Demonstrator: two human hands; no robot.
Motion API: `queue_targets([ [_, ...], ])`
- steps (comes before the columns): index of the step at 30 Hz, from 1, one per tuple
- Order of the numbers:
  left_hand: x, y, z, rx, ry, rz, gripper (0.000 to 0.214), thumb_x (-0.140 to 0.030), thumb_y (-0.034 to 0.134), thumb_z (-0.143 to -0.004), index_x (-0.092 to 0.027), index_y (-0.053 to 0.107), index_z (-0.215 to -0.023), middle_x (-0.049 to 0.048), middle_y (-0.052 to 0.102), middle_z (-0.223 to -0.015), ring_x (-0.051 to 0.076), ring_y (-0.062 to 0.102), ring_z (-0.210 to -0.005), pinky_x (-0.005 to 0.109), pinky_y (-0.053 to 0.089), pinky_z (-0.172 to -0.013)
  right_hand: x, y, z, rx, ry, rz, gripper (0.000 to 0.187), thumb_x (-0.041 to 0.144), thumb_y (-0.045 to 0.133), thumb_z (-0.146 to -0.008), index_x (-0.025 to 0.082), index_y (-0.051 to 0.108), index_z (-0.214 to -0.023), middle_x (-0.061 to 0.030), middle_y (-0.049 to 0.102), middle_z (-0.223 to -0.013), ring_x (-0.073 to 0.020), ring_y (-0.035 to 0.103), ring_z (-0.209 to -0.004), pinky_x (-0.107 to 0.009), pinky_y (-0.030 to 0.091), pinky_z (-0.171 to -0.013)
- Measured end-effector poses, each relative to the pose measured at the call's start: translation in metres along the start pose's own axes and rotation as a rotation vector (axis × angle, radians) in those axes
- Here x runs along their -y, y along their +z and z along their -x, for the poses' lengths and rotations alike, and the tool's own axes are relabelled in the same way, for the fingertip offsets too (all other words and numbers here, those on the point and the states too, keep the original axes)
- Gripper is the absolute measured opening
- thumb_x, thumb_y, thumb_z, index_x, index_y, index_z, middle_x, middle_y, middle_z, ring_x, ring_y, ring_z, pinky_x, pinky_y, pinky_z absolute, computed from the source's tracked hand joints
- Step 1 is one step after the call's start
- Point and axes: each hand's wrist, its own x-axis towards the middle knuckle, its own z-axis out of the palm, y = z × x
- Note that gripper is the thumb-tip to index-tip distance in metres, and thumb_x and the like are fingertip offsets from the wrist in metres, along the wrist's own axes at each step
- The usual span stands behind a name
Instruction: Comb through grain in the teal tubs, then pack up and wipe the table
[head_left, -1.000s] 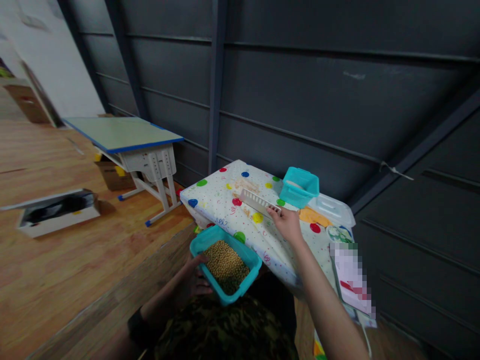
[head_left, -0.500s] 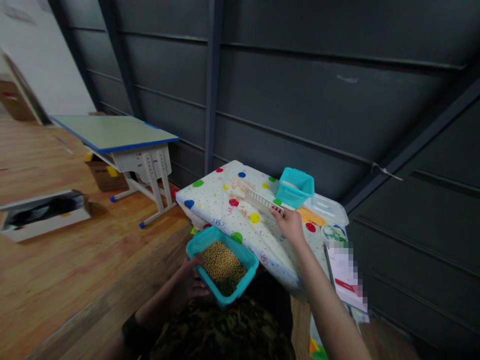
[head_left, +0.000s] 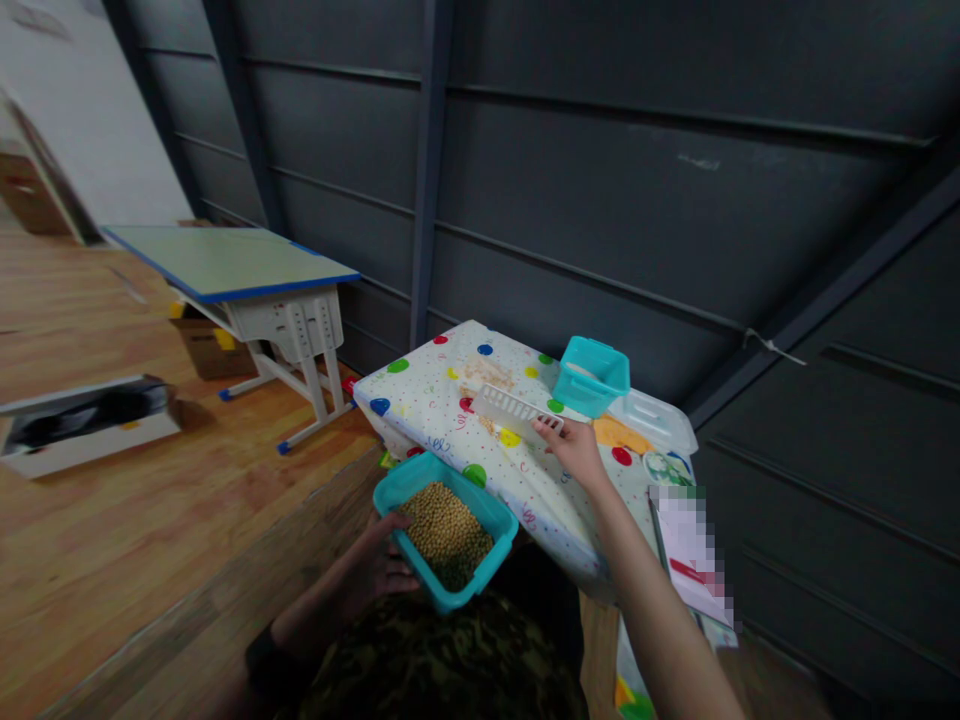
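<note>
My left hand (head_left: 384, 565) grips the near-left side of a teal tub (head_left: 491, 513) filled with tan beans (head_left: 445, 532), held just below the front edge of the table. My right hand (head_left: 576, 447) reaches over the table with its fingers closed on the end of a white slotted strip (head_left: 514, 409), which lies across the spotted cloth (head_left: 435, 400). A small scatter of beans (head_left: 491, 373) lies on the cloth just beyond the strip.
A second teal tub (head_left: 592, 374) stands at the back of the table beside a clear plastic lid (head_left: 654, 417). Papers (head_left: 694, 555) lie at the right end. A blue-edged desk (head_left: 232, 264) and an open box (head_left: 82, 424) stand on the wooden floor to the left.
My right hand has drawn the white strip slightly toward me and to the left over the cloth. The tub in my left hand has barely moved.
</note>
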Motion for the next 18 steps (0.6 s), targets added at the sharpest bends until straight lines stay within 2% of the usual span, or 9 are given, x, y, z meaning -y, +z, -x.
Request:
queue_targets([
  [4, -0.0009, 0.0013, 0.0042, -0.017, 0.036, -0.031, 0.078, -0.065, 0.082, -0.051, -0.033, 0.041, -0.108, -0.0062, 0.062, -0.067, 0.025, 0.067, -0.070, 0.043, 0.061, -0.084, 0.0021, -0.0007, 0.0004, 0.014, 0.045, -0.068, 0.067, 0.085, 0.068, -0.087, 0.025, 0.057, -0.060, -0.0008, 0.055, -0.052, -0.0207, 0.058, -0.055, -0.031, 0.050, -0.049],
  [8, -0.0030, 0.0035, 0.0068, 0.005, 0.042, -0.032, 0.080, -0.068, 0.083, -0.050, -0.032, 0.043, -0.109, -0.0043, 0.067, -0.068, 0.024, 0.068, -0.071, 0.042, 0.061, -0.084, 0.0013, -0.0010, -0.0005, 0.025, 0.057, -0.094, 0.067, 0.085, 0.070, -0.085, 0.024, 0.059, -0.061, -0.0015, 0.058, -0.053, -0.0207, 0.058, -0.055, -0.032, 0.051, -0.049],
  [13, -0.0034, 0.0028, 0.0079, 0.002, 0.044, -0.038, 0.088, -0.069, 0.084, -0.051, -0.033, 0.039, -0.117, -0.0092, 0.063, -0.066, 0.023, 0.068, -0.069, 0.042, 0.060, -0.085, -0.0025, -0.0018, -0.0045, -0.015, 0.068, -0.082, 0.067, 0.086, 0.068, -0.087, 0.024, 0.063, -0.063, -0.0017, 0.059, -0.054, -0.0211, 0.059, -0.054, -0.032, 0.051, -0.049],
  [18, -0.0021, 0.0022, 0.0056, 0.010, 0.046, -0.045, 0.084, -0.068, 0.083, -0.051, -0.033, 0.038, -0.113, -0.0061, 0.065, -0.068, 0.025, 0.069, -0.072, 0.043, 0.061, -0.085, -0.0039, -0.0003, -0.0055, 0.014, 0.059, -0.069, 0.067, 0.086, 0.068, -0.088, 0.024, 0.060, -0.062, -0.0005, 0.056, -0.052, -0.0194, 0.056, -0.053, -0.032, 0.051, -0.049],
])
